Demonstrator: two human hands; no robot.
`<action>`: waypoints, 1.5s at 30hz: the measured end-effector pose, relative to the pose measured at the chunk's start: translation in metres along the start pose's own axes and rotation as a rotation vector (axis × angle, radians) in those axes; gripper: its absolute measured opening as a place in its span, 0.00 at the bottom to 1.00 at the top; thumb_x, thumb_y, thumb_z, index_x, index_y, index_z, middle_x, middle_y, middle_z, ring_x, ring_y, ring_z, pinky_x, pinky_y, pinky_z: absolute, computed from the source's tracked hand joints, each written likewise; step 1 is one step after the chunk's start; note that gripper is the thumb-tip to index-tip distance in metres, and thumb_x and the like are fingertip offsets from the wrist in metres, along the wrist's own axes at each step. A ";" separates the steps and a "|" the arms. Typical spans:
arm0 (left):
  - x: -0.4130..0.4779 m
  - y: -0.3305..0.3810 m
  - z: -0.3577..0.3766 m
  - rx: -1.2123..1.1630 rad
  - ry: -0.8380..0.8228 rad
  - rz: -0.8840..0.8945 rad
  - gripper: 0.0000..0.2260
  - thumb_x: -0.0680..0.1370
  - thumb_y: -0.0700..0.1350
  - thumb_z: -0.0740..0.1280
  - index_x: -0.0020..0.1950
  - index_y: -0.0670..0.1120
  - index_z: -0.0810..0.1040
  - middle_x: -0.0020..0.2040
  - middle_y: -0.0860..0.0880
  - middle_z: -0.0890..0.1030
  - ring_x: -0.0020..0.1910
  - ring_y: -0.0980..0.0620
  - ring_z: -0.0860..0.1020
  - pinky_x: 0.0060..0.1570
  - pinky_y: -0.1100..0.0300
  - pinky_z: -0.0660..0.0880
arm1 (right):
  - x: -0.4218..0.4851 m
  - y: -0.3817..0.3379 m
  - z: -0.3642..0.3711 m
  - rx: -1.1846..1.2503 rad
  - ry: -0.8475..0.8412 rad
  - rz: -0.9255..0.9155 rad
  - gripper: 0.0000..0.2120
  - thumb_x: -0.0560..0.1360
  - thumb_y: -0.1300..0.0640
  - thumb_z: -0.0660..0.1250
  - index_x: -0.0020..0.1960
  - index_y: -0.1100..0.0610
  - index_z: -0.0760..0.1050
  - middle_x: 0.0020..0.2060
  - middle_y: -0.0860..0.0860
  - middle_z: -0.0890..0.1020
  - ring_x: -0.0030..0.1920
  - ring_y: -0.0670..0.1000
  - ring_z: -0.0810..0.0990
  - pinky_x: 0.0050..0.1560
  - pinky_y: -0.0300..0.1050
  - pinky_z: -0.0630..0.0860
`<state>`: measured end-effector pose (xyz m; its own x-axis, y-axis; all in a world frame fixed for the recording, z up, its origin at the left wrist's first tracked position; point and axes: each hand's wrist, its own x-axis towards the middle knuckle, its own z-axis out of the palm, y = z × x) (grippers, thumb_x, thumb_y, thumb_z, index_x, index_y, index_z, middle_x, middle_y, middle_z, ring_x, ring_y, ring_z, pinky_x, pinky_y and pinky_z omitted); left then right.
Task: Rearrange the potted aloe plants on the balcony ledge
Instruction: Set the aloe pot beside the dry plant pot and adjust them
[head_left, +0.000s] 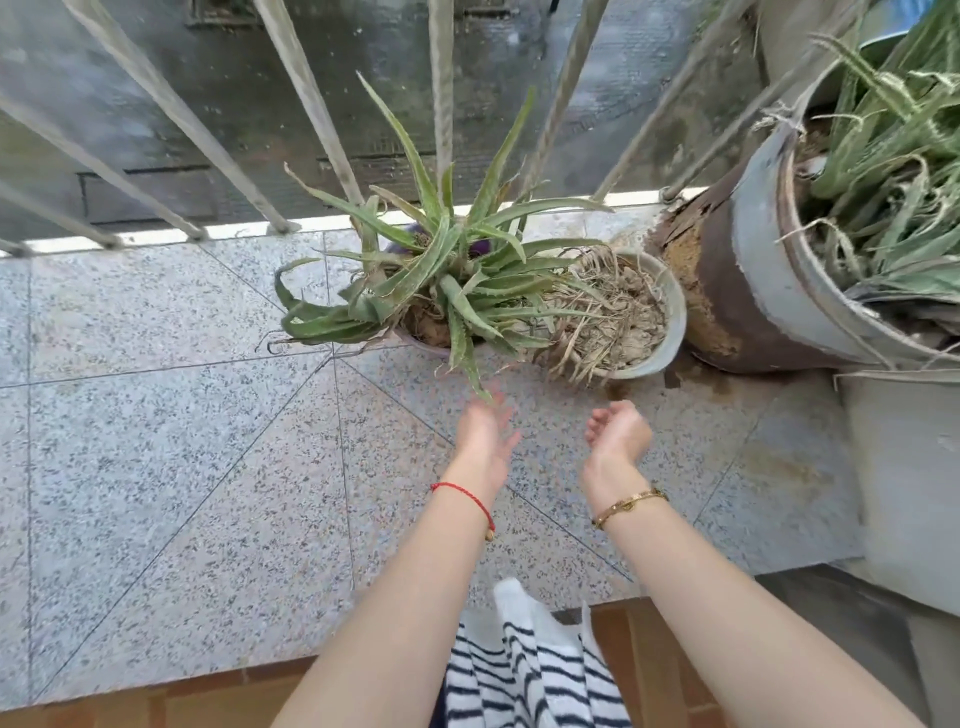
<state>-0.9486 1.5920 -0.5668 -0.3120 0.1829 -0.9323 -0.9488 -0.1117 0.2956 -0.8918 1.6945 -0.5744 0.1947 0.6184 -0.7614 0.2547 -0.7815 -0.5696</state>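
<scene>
Grey metal railing bars (306, 98) are seen beyond the hands; striped cloth (519, 670) and red-brown floor tiles (654, 654) below them.

no readable text, no labels, no brand names, no numbers, no signs on anything in view

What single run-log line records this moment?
left hand: open, empty | right hand: curled, empty | aloe pot: on ledge, ungrasped | rusty bucket: right, tilted
</scene>
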 end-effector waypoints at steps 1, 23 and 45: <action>-0.002 -0.003 0.007 0.030 -0.057 -0.022 0.19 0.85 0.45 0.50 0.76 0.46 0.66 0.77 0.45 0.66 0.75 0.45 0.66 0.72 0.47 0.63 | 0.008 -0.007 -0.004 -0.035 0.023 -0.069 0.07 0.77 0.63 0.58 0.41 0.58 0.71 0.31 0.53 0.75 0.30 0.50 0.72 0.29 0.39 0.67; -0.018 -0.026 0.073 0.099 -0.238 0.026 0.27 0.80 0.34 0.55 0.78 0.52 0.61 0.75 0.49 0.69 0.74 0.46 0.67 0.71 0.38 0.62 | 0.056 -0.074 -0.022 0.002 -0.270 -0.004 0.17 0.80 0.63 0.63 0.67 0.67 0.72 0.61 0.63 0.81 0.61 0.58 0.81 0.63 0.50 0.77; 0.001 -0.015 0.010 0.170 0.011 0.147 0.21 0.84 0.37 0.56 0.77 0.46 0.64 0.74 0.46 0.71 0.70 0.47 0.72 0.69 0.51 0.70 | 0.028 -0.058 0.018 0.091 -0.248 0.025 0.19 0.79 0.61 0.65 0.68 0.65 0.72 0.61 0.60 0.81 0.58 0.56 0.82 0.61 0.47 0.78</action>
<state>-0.9356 1.6035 -0.5701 -0.4482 0.1660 -0.8784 -0.8880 0.0301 0.4588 -0.9180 1.7554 -0.5680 -0.0415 0.5686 -0.8216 0.1644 -0.8072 -0.5669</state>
